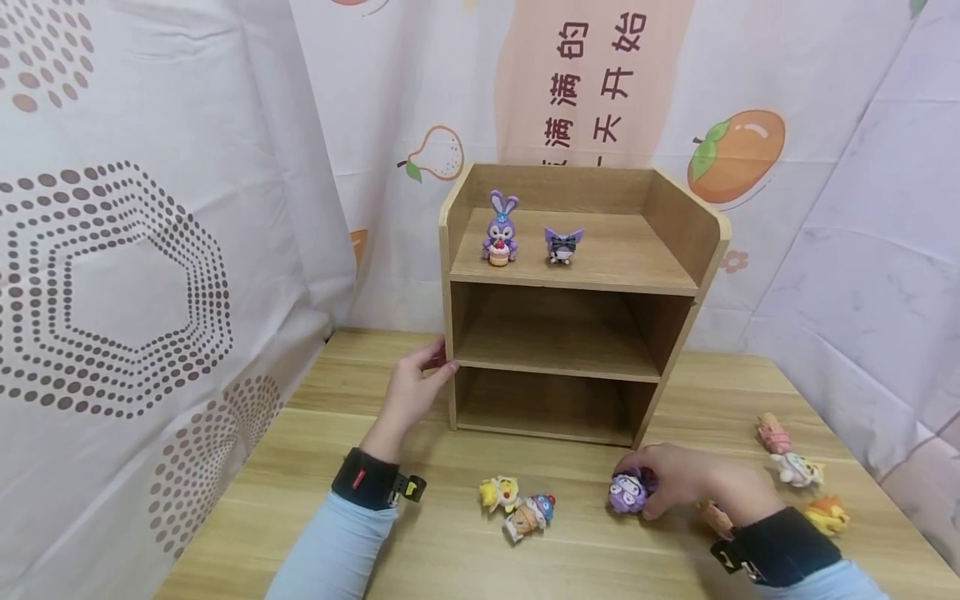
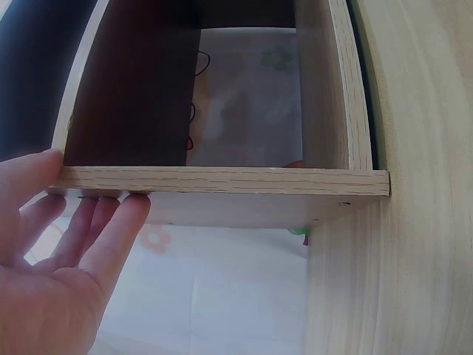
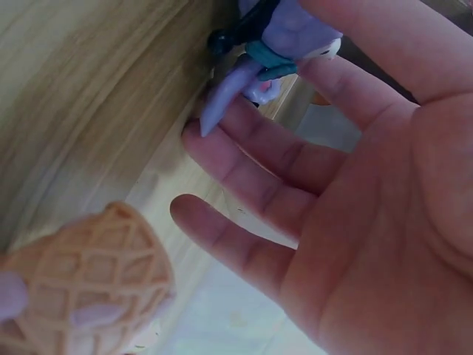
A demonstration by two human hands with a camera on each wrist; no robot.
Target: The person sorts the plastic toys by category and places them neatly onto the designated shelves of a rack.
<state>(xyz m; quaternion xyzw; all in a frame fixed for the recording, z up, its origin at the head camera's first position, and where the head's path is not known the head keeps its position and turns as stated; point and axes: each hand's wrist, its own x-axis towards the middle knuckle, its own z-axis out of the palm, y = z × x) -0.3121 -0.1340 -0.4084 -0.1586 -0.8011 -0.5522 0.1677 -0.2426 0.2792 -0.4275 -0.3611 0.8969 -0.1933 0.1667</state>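
Observation:
A small wooden shelf (image 1: pixel 558 362) with an upper deck and two open compartments stands on the table. My left hand (image 1: pixel 416 387) holds its left side panel (image 2: pixel 229 179), thumb at the front edge and fingers against the outer face. In front of the shelf's right corner, my right hand (image 1: pixel 678 477) grips a purple figurine (image 1: pixel 628 492) low at the tabletop; the right wrist view shows its purple body (image 3: pixel 295 29) between thumb and fingers. An ice-cream-cone figurine (image 3: pixel 96 277) lies beside that hand, partly hidden by the forearm in the head view.
On the shelf's top deck stand a purple rabbit figurine (image 1: pixel 500 233) and a purple-eared figurine (image 1: pixel 562 246). A yellow figurine (image 1: pixel 498 493) and a blue-topped cone figurine (image 1: pixel 529 517) lie in front. At right lie pink (image 1: pixel 773 434), white (image 1: pixel 798 470) and orange-yellow (image 1: pixel 827 515) figurines. Printed curtains enclose the table.

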